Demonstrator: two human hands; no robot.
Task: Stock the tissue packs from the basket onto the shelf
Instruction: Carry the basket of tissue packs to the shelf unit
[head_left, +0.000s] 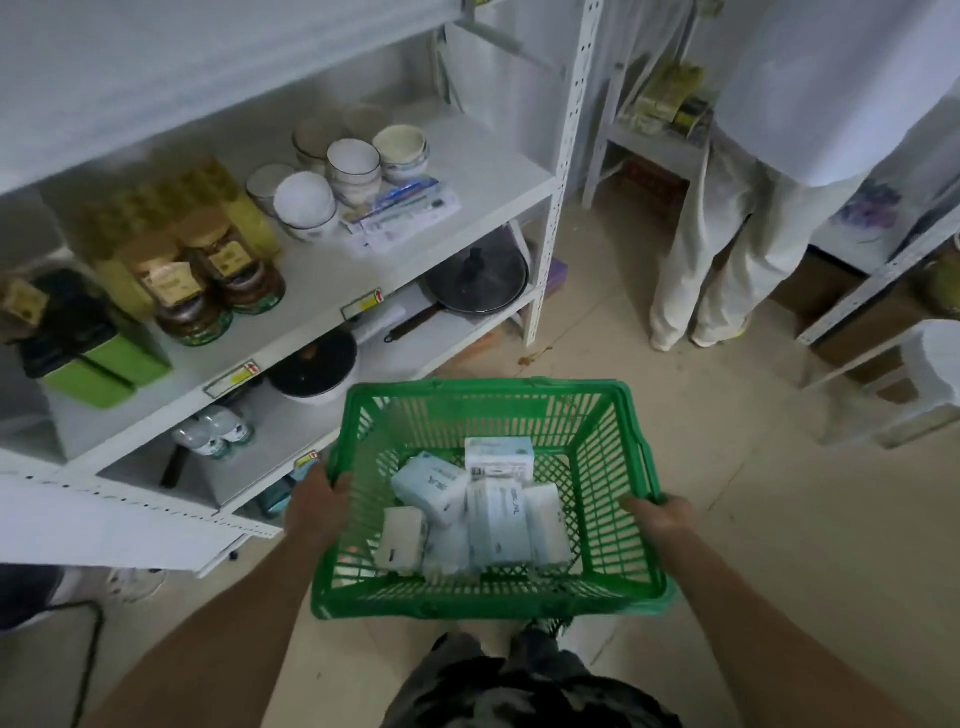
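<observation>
Printing on the pale blue plastic-wrapped tissue packs (488, 512), between the two hands' fingers, was too blurred to read; yellow price tags (362, 305) on the white metal shelf edge (291, 340) were likewise illegible.

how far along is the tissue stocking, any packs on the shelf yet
Done: none visible; no tissue packs show on the white shelf. In hand: left hand and right hand grip the green basket by its rims. Left: all the tissue packs lie inside.
</observation>
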